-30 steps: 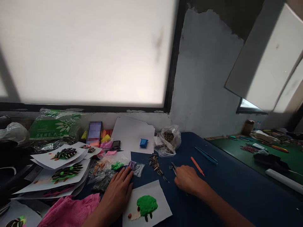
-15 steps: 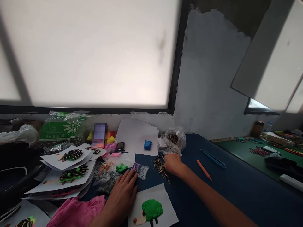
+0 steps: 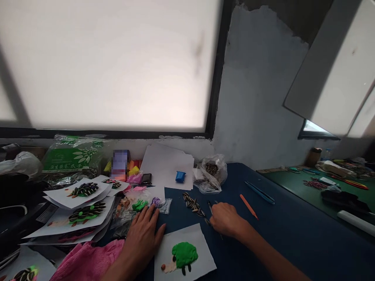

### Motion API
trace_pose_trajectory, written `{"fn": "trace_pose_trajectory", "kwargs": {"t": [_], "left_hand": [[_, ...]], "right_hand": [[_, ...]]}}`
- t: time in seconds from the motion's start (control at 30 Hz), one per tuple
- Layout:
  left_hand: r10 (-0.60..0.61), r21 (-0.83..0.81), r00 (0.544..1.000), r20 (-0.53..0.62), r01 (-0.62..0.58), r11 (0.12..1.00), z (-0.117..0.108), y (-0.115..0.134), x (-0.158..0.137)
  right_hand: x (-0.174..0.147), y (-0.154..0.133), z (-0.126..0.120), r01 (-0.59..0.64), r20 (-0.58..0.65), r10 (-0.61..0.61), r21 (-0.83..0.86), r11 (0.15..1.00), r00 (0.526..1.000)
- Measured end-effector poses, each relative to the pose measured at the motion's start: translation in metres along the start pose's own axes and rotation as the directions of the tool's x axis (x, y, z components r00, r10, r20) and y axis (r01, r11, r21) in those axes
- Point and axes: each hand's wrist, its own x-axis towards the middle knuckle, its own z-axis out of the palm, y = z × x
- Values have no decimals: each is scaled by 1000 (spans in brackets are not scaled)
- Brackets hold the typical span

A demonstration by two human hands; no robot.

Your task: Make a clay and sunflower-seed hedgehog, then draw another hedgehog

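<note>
My left hand [image 3: 143, 230] lies open, palm down, its fingertips by small clear bags with green clay [image 3: 140, 205] and purple clay [image 3: 156, 201]. My right hand [image 3: 227, 219] is closed around a thin dark tool [image 3: 209, 207], whose ends poke out past the fingers; its kind is unclear. Beside that hand is a small pile of striped sunflower seeds [image 3: 191, 203], with several strays toward the fingers. Between my hands lies a white card [image 3: 205, 260] bearing a clay hedgehog [image 3: 184, 253] with a smooth green back, a pale snout and dark legs.
Blue tweezers [image 3: 259, 192] and an orange pen-like tool [image 3: 249, 207] lie on the right. Behind are a plastic bag of seeds [image 3: 211, 171], a blue packet [image 3: 180, 176] and white paper [image 3: 166, 162]. Finished-looking hedgehog cards [image 3: 84, 210] and a pink cloth [image 3: 88, 259] lie left.
My right hand has moved from the seed pile toward me and slightly right, uncovering the seeds; the thin dark tool shows more now. My left hand stays on the bags. The view shifted slightly.
</note>
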Motion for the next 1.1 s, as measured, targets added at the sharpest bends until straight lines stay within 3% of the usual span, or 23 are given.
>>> {"fn": "trace_pose_trajectory", "kwargs": {"t": [0.2, 0.33, 0.47, 0.67, 0.87, 1.03, 1.1], "left_hand": [[19, 36, 995, -97, -15, 999, 4, -1, 0], [160, 54, 976, -148, -154, 987, 4, -2, 0], [229, -42, 958, -174, -239, 970, 9, -3, -2], [270, -113, 962, -29, -272, 956, 9, 2, -6], [271, -114, 962, -42, -274, 955, 16, 1, -5], [282, -133, 954, -100, -294, 947, 24, -2, -4], [286, -130, 954, -93, -297, 946, 25, -3, -4]], "right_hand": [[8, -12, 10, 4, -62, -1, 57, 998, 998], [23, -18, 12, 21, -123, -11, 83, 996, 992], [22, -15, 14, -2, -169, 15, 79, 997, 985], [21, 1, 4, 10, -295, 23, 111, 994, 955], [65, 23, -15, 16, -472, 98, 232, 973, 876], [110, 26, -2, 98, -345, 45, 384, 918, 937], [128, 25, 3, 160, -341, 10, 466, 870, 940]]}}
